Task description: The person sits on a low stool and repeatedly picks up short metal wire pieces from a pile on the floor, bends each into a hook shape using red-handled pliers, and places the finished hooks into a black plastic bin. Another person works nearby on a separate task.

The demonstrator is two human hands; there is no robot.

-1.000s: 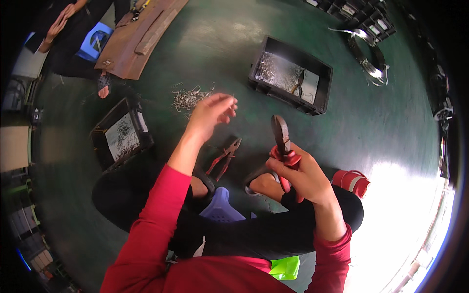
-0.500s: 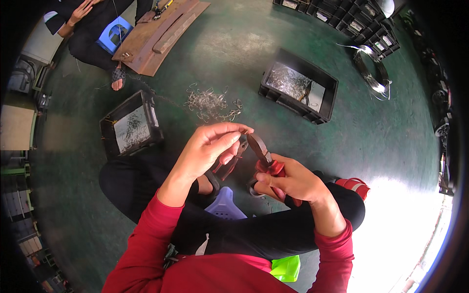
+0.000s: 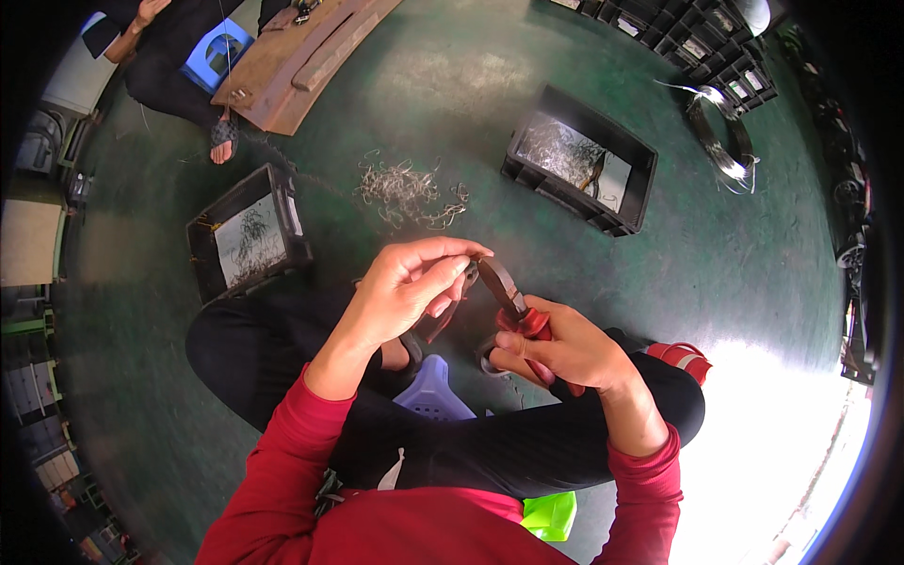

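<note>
My right hand point(image 3: 570, 350) is wrapped round the red handles of a pair of pliers point(image 3: 501, 284), whose dark jaws point up and left. At the jaw tips, the thumb and forefinger of my left hand point(image 3: 400, 287) pinch something too small to make out. Partly hidden behind that hand, a second red-handled pair of pliers point(image 3: 437, 326) shows below its fingers. Beyond my hands, a loose pile of bent wire hooks point(image 3: 403, 188) lies on the green floor.
Two black crates hold small wire pieces: one crate point(image 3: 300, 240) at left, another point(image 3: 574, 213) at right. A wire coil point(image 3: 741, 141) and stacked crates point(image 3: 697, 42) are far right. Far left, another person sits by a wooden board point(image 3: 273, 99). A purple stool point(image 3: 431, 395) is below me.
The view has shifted slightly. Both hands keep nearly the same pose, with the pliers' jaws still at my left fingertips. The other person's hand, far left, has moved nearer the picture's top edge.
</note>
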